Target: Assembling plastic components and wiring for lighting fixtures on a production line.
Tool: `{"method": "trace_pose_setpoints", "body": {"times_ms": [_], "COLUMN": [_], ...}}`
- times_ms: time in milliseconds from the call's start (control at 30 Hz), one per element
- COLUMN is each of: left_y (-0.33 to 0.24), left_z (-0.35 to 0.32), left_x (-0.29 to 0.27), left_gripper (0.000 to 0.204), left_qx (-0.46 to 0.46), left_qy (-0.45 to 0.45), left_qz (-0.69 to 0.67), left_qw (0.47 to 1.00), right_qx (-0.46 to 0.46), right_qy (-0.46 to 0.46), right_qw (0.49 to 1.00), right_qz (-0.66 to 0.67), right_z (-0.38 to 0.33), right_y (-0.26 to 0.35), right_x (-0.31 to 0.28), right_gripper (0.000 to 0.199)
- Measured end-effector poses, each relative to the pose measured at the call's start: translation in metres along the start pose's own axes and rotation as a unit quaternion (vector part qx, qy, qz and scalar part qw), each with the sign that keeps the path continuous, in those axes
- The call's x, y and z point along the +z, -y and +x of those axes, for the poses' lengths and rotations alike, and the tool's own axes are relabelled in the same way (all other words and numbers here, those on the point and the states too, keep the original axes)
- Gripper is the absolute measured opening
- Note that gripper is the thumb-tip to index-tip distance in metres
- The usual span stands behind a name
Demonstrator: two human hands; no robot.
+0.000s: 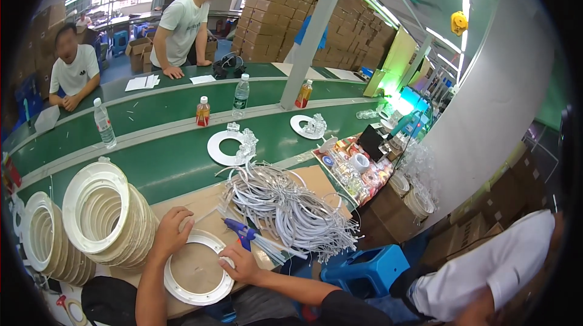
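Note:
A white ring-shaped plate (201, 299) with a round opening lies on brown cardboard directly before me. My right hand (243, 264) grips its right rim, fingers curled over the edge. At its upper left is my left hand (172, 230), closed with bent fingers; a thin pale strand seems to run from the fingertips, but what they hold is unclear. A blue hot glue gun (238, 231) lies just beyond the ring, beside several whitish glue sticks (276, 249). Behind these spreads a large heap of white cables (288, 210).
Tall stacks of similar rings (129, 204) stand at left. On the green conveyor (164, 140) are bottles, including a clear one (241, 96), and a ring with clear parts (226, 148). A blue stool (370, 268) is at right. Two people are across the line; another sits at right.

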State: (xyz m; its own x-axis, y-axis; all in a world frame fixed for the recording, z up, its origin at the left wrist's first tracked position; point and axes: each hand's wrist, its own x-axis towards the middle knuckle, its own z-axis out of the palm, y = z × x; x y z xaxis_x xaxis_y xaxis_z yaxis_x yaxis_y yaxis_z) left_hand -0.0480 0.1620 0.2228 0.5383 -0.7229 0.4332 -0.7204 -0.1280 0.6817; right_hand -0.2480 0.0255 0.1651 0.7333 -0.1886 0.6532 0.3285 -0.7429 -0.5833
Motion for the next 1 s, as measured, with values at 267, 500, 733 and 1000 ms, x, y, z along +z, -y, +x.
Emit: {"method": "trace_pose_setpoints", "body": {"times_ms": [267, 500, 733, 1000], "left_y": [0.011, 0.049, 0.069, 0.064], "left_z": [0.017, 0.006, -0.010, -0.006], "left_x": [0.021, 0.035, 0.048, 0.042], "left_gripper": [0.021, 0.026, 0.023, 0.022], "left_qx": [-0.112, -0.125, -0.056, -0.028], "left_qy": [0.069, 0.089, 0.031, -0.022], "left_qz": [-0.056, -0.107, -0.131, -0.134], "left_qw": [0.990, 0.982, 0.989, 0.990], "right_qx": [0.001, -0.033, -0.068, -0.128], "right_qy": [0.016, 0.036, 0.147, 0.150], "right_qw": [0.999, 0.995, 0.986, 0.974], "right_qz": [-0.038, -0.085, 0.040, 0.109], "right_z": [0.002, -0.012, -0.012, 0.013], "right_y": [-0.005, -0.023, -0.054, -0.027], "right_x": [0.001, 0.012, 0.047, 0.064], "right_gripper": [0.016, 0.017, 0.024, 0.028]}}
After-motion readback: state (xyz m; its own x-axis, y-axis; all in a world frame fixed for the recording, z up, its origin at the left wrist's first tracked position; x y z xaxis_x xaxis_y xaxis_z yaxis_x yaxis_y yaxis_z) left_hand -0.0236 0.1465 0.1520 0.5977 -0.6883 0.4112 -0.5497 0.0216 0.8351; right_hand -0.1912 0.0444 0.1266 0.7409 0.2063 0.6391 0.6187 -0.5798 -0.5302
